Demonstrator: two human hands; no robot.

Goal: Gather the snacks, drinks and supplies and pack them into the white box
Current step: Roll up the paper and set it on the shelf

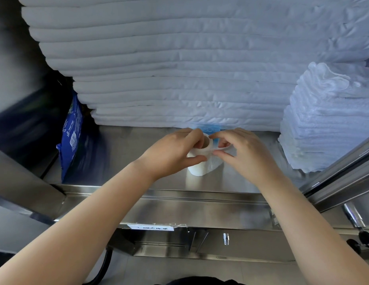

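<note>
Supplies are the concern at this moment: a roll of toilet paper (197,169) stands on end on the steel shelf (126,145), just in front of a tall stack of folded sheets (179,79). The left hand (175,149) is clamped on the top of the roll, thumb against its side and fingers curled over the rim toward the core. The right hand (241,153), nearly touching the left, pinches the loose end (215,164) of the paper between thumb and forefinger. It looks to me as if the tail is being tidied against the roll so it won't unwind. A pile of towels (323,124) stands to the right, a blue bag (71,136) leans at the left, and a small blue packet (210,127) peeks out behind the hands. The white box is nowhere in view, so I can't say how full it is. Next, I'd say the tail needs to lie flat. Then one hand can lift the roll clear of the shelf's front lip and carry it to the box, gripping lightly so the soft roll isn't crushed.
</note>
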